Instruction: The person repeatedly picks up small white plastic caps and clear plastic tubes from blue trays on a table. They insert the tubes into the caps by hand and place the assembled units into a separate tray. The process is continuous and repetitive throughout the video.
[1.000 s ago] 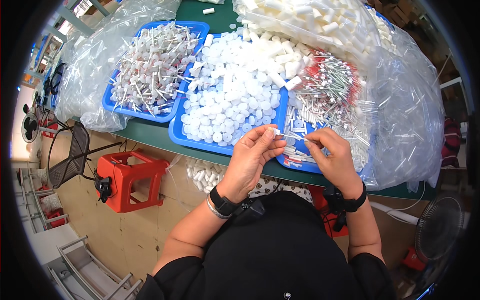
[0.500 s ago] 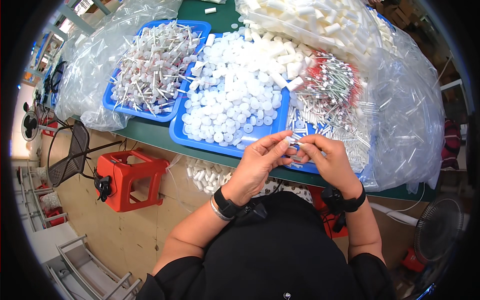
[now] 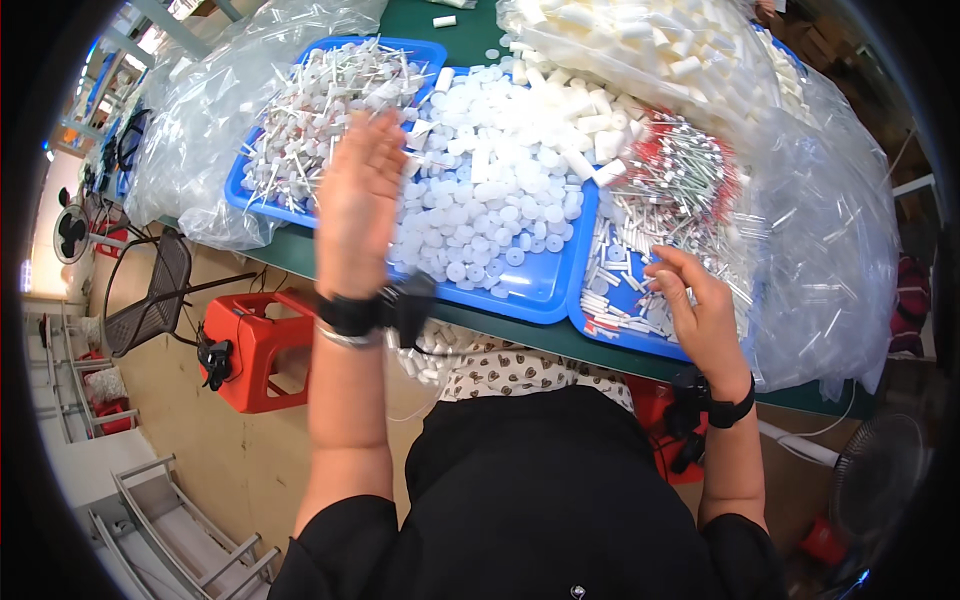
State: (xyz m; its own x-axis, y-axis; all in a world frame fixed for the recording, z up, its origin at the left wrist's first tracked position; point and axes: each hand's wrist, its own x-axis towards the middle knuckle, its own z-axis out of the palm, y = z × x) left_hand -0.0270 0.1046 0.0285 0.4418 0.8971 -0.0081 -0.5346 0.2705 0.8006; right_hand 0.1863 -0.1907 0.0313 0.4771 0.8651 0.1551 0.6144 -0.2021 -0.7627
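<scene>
My left hand (image 3: 362,195), slightly smeared by motion, is over the right side of the left blue tray (image 3: 236,190). Its fingers look stretched out, and I make out nothing held in them. That tray is heaped with thin white sticks bearing whitish discs (image 3: 310,120). My right hand (image 3: 700,310) hovers above the right blue tray (image 3: 625,298), thumb and fingers apart and nothing visible between them. Below it lie short white tubes (image 3: 600,300), and farther back is a pile of thin metal pins with red ends (image 3: 685,165). Translucent plastic discs (image 3: 480,220) fill the middle blue tray (image 3: 520,290).
White foam-like cylinders (image 3: 650,50) spill from a clear bag at the back. Clear plastic bags (image 3: 215,130) lie left, with another bag (image 3: 830,230) at right. The green table (image 3: 300,248) ends just before me. A red stool (image 3: 255,350) and a fan (image 3: 880,475) stand below.
My hands were together at the front of the right tray, pinching a small white piece. My left hand has swung left and away over the left tray; my right hand has opened and shifted right.
</scene>
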